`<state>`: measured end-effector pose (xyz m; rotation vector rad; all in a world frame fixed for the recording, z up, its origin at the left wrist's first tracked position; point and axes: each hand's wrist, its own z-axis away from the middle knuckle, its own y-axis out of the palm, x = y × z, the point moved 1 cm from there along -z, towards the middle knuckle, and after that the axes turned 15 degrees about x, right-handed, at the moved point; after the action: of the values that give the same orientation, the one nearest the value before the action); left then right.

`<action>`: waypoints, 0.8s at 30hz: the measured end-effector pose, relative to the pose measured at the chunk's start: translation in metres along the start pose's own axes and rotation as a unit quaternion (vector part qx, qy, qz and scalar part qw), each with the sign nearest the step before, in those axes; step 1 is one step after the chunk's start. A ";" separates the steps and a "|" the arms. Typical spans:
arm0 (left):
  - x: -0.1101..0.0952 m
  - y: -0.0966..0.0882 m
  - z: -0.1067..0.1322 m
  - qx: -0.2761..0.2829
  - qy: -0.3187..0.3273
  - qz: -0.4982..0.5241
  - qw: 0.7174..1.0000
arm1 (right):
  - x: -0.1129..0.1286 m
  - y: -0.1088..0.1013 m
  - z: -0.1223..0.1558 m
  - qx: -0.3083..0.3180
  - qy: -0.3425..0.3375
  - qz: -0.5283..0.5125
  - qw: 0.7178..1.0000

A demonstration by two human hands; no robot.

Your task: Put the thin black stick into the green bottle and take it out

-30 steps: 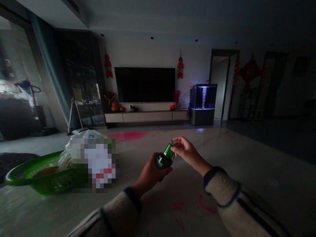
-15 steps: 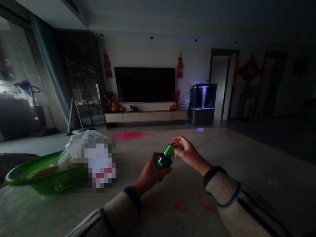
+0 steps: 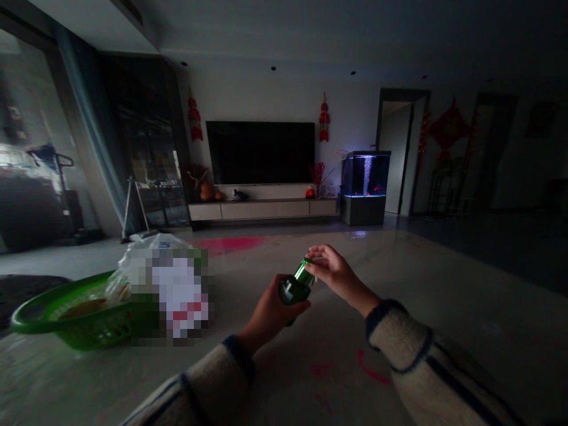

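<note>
Your left hand (image 3: 271,309) is closed around the fat part of a green glass bottle (image 3: 293,290). It wraps the side of the bottle, and the bottom sticks out below your hand. This is a good, strong hold. The whole hand shares the work, so the slick glass is less likely to slip.

Your right hand (image 3: 336,275) is narrow, in a small pinch. Its fingertips (image 3: 310,262) are at the shiny top (image 3: 302,270) of the bottle. They hide part of that top, so it is hard to tell how tight they are. Small, slow moves with the fingertips work best for a pinch like this.

The bottle is up in the air above the pale table (image 3: 444,266). It is tipped, with its top leaning to your right. Near the left side of the table sits a green plastic basket (image 3: 66,322), with a white plastic bag (image 3: 151,251) beside it. A blurry patch (image 3: 177,296) hides what is next to the basket. Red marks (image 3: 370,373) lie on the table near your right arm.
</note>
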<state>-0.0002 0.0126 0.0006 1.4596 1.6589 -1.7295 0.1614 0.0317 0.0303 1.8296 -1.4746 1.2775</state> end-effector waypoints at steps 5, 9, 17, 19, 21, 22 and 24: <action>-0.001 0.001 -0.001 -0.005 0.002 0.002 1.000 | -0.003 0.000 -0.001 -0.005 0.004 0.017 1.000; -0.001 0.002 0.000 0.002 -0.007 0.012 1.000 | 0.000 0.001 0.001 0.022 -0.017 0.014 1.000; -0.004 0.002 0.001 0.003 -0.010 0.020 1.000 | 0.002 0.000 0.000 -0.020 0.011 0.013 1.000; -0.006 0.001 0.002 0.003 -0.018 0.023 1.000 | 0.000 -0.001 -0.001 -0.038 0.028 0.038 0.998; -0.007 0.001 0.002 0.008 -0.022 0.025 0.999 | -0.002 -0.003 -0.001 -0.046 0.038 0.060 0.996; -0.008 0.001 0.002 0.011 -0.022 0.026 0.999 | -0.002 -0.003 -0.001 -0.047 0.040 0.067 0.996; -0.008 0.001 0.003 0.012 -0.020 0.026 0.999 | -0.002 -0.004 -0.001 -0.043 0.040 0.067 0.996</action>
<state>0.0031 0.0069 0.0057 1.4566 1.5709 -1.7455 0.1643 0.0348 0.0296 1.6308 -1.6061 1.3126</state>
